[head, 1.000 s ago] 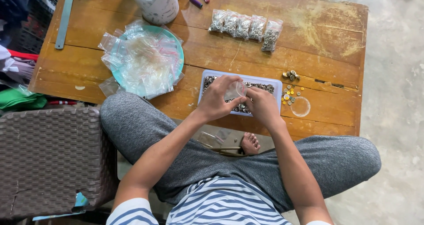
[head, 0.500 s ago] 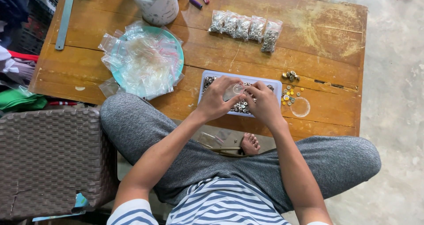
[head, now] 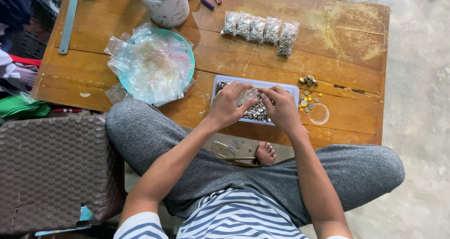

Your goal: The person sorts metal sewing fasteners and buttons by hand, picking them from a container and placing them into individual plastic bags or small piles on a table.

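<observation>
A pale blue tray full of small metal rings rests near the front edge of a wooden table. Both my hands hover over it. My left hand pinches a small clear plastic bag by its edge. My right hand has its fingertips at the same bag's other side, thumb and fingers closed on it. Part of the tray's contents is hidden beneath my hands.
A teal plate piled with empty clear bags lies at left. Several filled bags line the table's back. Loose brass and yellow pieces and a clear lid lie to the tray's right. A white bucket, metal ruler and wicker stool are near.
My hands stay over the tray with only slight finger shifts on the small bag. Nothing else has moved.
</observation>
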